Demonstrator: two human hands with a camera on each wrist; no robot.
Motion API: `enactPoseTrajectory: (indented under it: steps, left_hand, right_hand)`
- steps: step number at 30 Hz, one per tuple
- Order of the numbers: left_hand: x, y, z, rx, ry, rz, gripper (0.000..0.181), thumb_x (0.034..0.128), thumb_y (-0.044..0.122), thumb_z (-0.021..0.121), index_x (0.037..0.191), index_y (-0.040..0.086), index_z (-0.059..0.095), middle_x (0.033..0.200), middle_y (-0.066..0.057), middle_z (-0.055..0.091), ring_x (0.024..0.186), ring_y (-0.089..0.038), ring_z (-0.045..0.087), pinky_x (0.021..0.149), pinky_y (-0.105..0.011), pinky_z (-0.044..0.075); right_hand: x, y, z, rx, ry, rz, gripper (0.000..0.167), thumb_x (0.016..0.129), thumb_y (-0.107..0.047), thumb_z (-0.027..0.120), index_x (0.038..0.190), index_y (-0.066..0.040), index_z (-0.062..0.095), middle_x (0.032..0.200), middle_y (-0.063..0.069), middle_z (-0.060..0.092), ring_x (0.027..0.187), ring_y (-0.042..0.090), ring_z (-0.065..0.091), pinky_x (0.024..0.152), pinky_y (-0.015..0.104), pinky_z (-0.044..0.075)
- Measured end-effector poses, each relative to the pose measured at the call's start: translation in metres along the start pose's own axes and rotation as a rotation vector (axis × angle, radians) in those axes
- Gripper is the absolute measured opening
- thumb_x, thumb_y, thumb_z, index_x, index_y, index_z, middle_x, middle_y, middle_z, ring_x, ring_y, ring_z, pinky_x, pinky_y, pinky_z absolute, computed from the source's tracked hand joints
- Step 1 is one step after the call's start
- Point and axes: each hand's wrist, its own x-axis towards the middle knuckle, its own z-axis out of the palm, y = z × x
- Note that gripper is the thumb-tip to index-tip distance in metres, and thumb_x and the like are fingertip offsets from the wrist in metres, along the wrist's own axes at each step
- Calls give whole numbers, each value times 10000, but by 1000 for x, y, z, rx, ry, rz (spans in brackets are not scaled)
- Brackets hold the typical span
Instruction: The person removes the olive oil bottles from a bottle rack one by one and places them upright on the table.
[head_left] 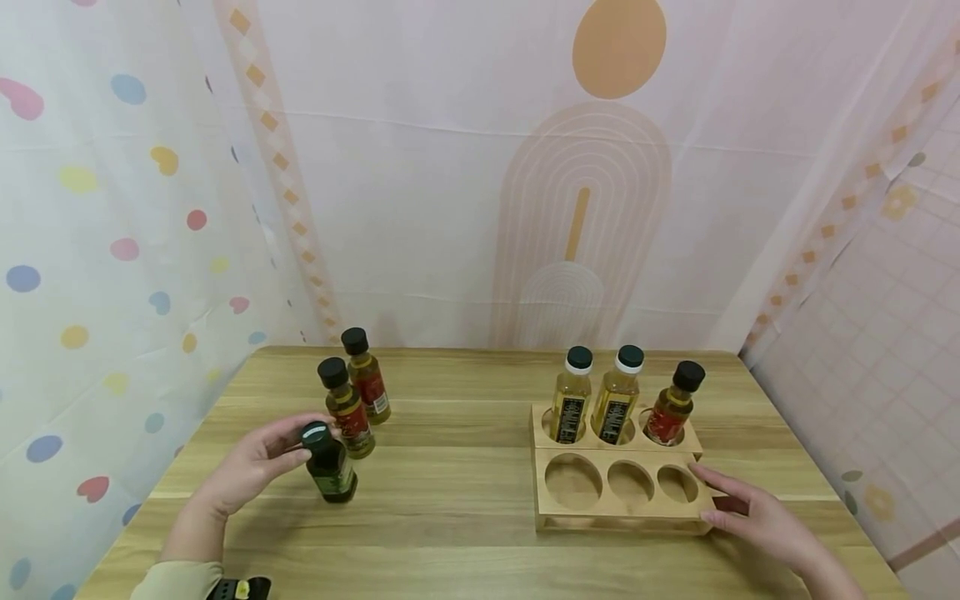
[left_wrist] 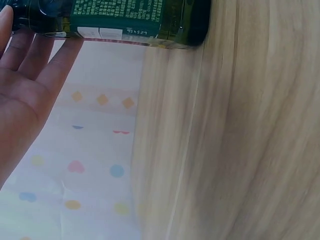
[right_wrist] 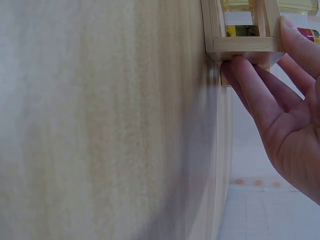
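Head: left hand (head_left: 255,463) pinched green bottle (head_left: 335,477) at neck; two red-labelled bottles (head_left: 352,422) stood beyond that grip, rear one partly hidden. Right hand (head_left: 759,522) gripped wooden rack (head_left: 622,511) by one end. Left wrist: green bottle was cut off above. Right wrist: likewise wooden rack.

pale patterned fabric walls (head_left: 420,208) stand behind and beside a wood-grain table (head_left: 450,500).
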Motion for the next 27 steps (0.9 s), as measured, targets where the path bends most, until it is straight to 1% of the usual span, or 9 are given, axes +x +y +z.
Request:
enactPoseTrajectory:
  steps: [5, 8, 11, 14, 15, 17, 21, 24, 27]
  left_hand:
    - [1, 3, -1, 19, -11, -44, 449, 969, -112, 505, 1407, -132, 409, 1343, -121, 604, 1211, -101, 574, 934, -223, 496]
    - [1, 7, 0, 77, 5, -90, 490, 969, -67, 550, 1439, -84, 413, 1375, -68, 587, 1230, -61, 546, 938, -211, 486]
    - [4, 12, 2, 187, 38, -137, 491, 966, 1, 604, 1435, -33, 463, 1363, -93, 588, 1219, -2, 525, 932, -182, 471]
    - [9, 21, 5, 292, 66, -181, 457, 965, 71, 641, 1403, 13, 526, 1316, -138, 609, 1186, 32, 526, 917, -160, 464]
    - [11, 24, 6, 322, 72, -189, 449, 962, 90, 651, 1392, 24, 541, 1297, -144, 619, 1173, 34, 532, 913, -158, 463]
    - [15, 30, 9, 369, 80, -194, 453, 957, 113, 666, 1389, 38, 550, 1267, -146, 635, 1152, 27, 543, 903, -159, 464]
    - [26, 43, 17, 410, 106, -192, 483, 946, 116, 682, 1400, 41, 535, 1239, -138, 652, 1134, -69, 584, 890, -180, 473]
    - [35, 52, 23, 417, 127, -212, 506, 945, 149, 692, 1412, 55, 524, 1245, -125, 655, 1137, -186, 609, 863, -209, 500]
    - [44, 59, 30, 434, 137, -215, 519, 939, 176, 705, 1416, 80, 526, 1232, -108, 664, 1126, -284, 618, 835, -249, 530]
  right_hand:
    - [0, 0, 0, 0, -2, 0, 569, 970, -76, 631, 1464, 68, 390, 1424, 447, 304, 1042, -31, 577, 779, 253, 561]
    - [0, 0, 0, -13, 3, -10, 568, 966, -76, 637, 1464, 60, 399, 1437, 394, 348, 1039, -26, 580, 779, 253, 562]
    - [-1, 1, -1, -9, 8, -19, 566, 964, -74, 639, 1464, 52, 407, 1480, 31, 438, 1040, -18, 583, 780, 252, 561]
    - [-1, 2, -1, 3, 4, -27, 563, 965, -72, 637, 1466, 48, 409, 1384, -315, 356, 1046, -16, 580, 786, 246, 557]
    - [-1, 2, -1, 6, 3, -31, 562, 965, -69, 636, 1466, 48, 409, 1346, -384, 329, 1047, -17, 578, 786, 244, 556]
    - [-1, 2, -1, 4, 1, -39, 563, 964, -68, 636, 1468, 41, 410, 1333, -410, 314, 1049, -19, 576, 788, 240, 554]
    - [-1, 2, -1, -16, 7, -43, 563, 963, -69, 638, 1472, 24, 417, 1368, -342, 338, 1047, -11, 581, 788, 241, 554]
    - [-1, 1, -1, -35, 6, -32, 564, 964, -77, 639, 1470, 30, 415, 1475, -24, 428, 1044, -14, 580, 785, 246, 556]
    - [0, 0, -1, -36, -4, -12, 567, 968, -88, 635, 1468, 49, 404, 1450, 338, 378, 1042, -26, 574, 782, 249, 558]
